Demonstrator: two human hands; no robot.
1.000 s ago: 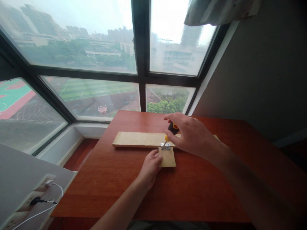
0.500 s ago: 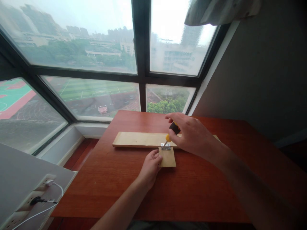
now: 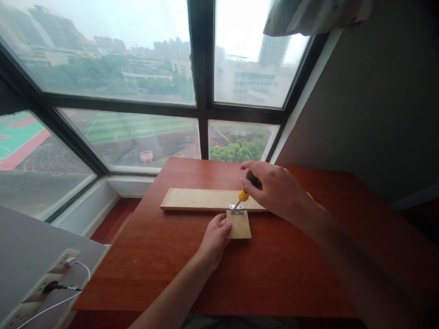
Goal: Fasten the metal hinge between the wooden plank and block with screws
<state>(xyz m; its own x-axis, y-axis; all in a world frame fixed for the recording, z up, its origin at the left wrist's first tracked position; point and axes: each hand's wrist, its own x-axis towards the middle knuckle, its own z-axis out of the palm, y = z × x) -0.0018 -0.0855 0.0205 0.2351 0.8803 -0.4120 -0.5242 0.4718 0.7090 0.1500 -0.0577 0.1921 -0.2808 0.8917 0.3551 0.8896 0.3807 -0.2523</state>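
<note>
My right hand (image 3: 274,185) grips a screwdriver (image 3: 243,195) with a yellow and black handle, tilted so its shaft runs down to the left. The tip meets a small metal hinge (image 3: 236,209), at the left part of its near leaf. That hinge spans a small square wooden block (image 3: 240,227) and a long pale wooden board (image 3: 195,198) behind it. My left hand (image 3: 217,237) pinches the block by its left edge. The right part of the board is hidden behind my right hand. Whether a screw sits under the tip is too small to tell.
Everything lies on a reddish-brown wooden table (image 3: 164,265). Large windows (image 3: 144,137) stand behind it, and a dark wall (image 3: 360,114) rises at the right. At lower left, wall sockets (image 3: 51,287) hold plugs with a white cable (image 3: 51,307).
My right hand and the screwdriver handle have shifted slightly right, so the tool leans more. The tip stays at the hinge, and my left hand keeps its place on the block.
</note>
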